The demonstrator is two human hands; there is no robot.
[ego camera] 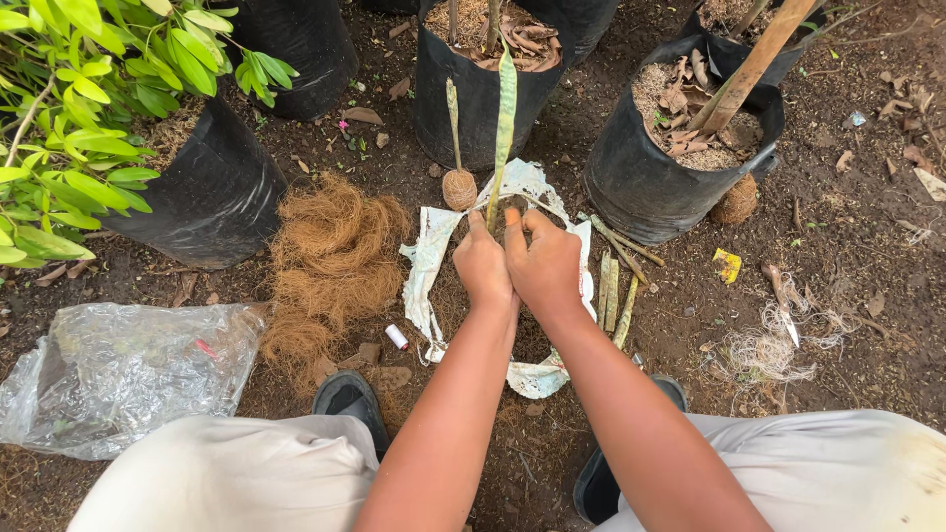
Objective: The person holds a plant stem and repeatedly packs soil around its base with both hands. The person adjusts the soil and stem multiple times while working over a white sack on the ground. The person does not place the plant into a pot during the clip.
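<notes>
Both my hands meet over a white plastic sheet spread on the soil. My left hand and my right hand are closed together around the base of a long, narrow green-and-yellow leaf cutting that stands upright. What lies under my palms is hidden. A second leaf cutting with its base wrapped in a ball of brown fibre stands just left of my hands. Several more loose leaf cuttings lie to the right of my right hand.
A heap of brown coconut fibre lies to the left. Black grow bags stand behind; one holds a wooden stake. A clear plastic bag is lower left, a leafy shrub upper left, tangled twine right.
</notes>
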